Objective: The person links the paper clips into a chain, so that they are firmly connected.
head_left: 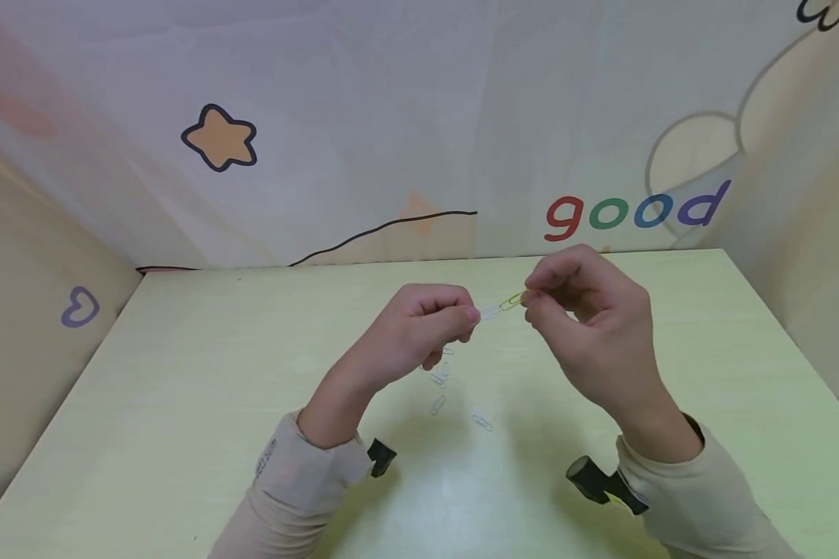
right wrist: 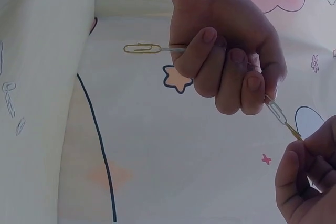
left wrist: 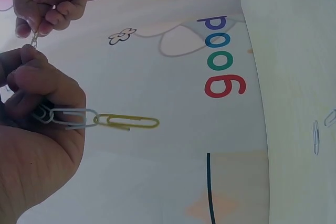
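Above the table, my left hand [head_left: 422, 322] curls round a chain of linked paper clips and pinches a white paper clip [head_left: 490, 312] between thumb and forefinger. That clip is linked to a yellow paper clip [head_left: 512, 300], which my right hand [head_left: 594, 326] pinches by its far end with thumb and fingertips. From the other side of the left fist hangs a loose end of chain: a white paper clip [left wrist: 76, 118] with a yellow paper clip [left wrist: 134, 122] hooked to it. The links inside the left palm are mostly hidden.
Several loose silver paper clips lie on the pale table below the hands, among them one paper clip [head_left: 482, 423] nearer the front and another paper clip [head_left: 438, 404] left of it. A printed backdrop [head_left: 363, 140] stands along the back and sides of the table [head_left: 203, 435].
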A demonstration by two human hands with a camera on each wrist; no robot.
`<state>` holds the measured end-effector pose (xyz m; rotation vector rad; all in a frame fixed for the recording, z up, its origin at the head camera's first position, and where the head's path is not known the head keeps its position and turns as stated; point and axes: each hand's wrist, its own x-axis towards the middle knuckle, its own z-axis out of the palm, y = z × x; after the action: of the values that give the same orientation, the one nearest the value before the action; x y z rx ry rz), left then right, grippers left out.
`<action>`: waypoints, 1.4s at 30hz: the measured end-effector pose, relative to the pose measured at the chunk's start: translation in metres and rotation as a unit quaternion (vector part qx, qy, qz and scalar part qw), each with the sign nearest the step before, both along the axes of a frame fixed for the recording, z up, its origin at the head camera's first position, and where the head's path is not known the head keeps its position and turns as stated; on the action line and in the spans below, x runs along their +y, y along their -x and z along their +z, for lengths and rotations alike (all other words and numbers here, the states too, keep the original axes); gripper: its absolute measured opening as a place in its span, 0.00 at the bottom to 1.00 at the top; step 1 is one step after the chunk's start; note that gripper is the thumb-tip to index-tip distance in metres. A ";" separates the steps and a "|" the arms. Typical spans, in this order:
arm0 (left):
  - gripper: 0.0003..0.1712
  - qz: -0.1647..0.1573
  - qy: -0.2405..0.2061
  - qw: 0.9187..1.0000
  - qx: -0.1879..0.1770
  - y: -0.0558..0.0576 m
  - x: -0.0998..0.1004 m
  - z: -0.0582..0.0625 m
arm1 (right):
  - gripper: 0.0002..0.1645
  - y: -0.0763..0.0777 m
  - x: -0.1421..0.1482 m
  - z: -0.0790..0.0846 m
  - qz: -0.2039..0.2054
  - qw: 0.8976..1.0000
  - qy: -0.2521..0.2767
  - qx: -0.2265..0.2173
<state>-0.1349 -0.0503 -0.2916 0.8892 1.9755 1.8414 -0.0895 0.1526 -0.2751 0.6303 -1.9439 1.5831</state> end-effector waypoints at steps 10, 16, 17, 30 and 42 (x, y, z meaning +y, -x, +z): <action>0.15 -0.065 0.022 0.998 0.001 0.002 -0.003 -0.002 | 0.08 0.000 -0.002 0.003 0.045 0.999 -0.002 -0.002; 0.17 -0.117 -0.037 0.992 0.002 0.001 0.000 -0.003 | 0.10 -0.004 -0.003 0.006 0.046 0.998 -0.035 0.010; 0.17 -0.121 -0.054 0.991 0.001 0.001 0.000 -0.003 | 0.10 -0.005 -0.003 0.006 0.045 0.998 -0.039 0.014; 0.15 -0.091 -0.094 0.991 -0.016 0.000 -0.004 0.001 | 0.12 -0.004 0.000 0.004 0.074 0.995 -0.058 0.015; 0.14 -0.089 -0.125 0.988 -0.019 -0.003 -0.016 0.011 | 0.09 0.024 -0.001 -0.027 0.069 0.962 -0.194 -0.177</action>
<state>-0.1320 -0.0662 -0.2810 1.0574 1.6067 2.0122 -0.1138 0.1517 -0.3021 0.6837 -2.5664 1.4829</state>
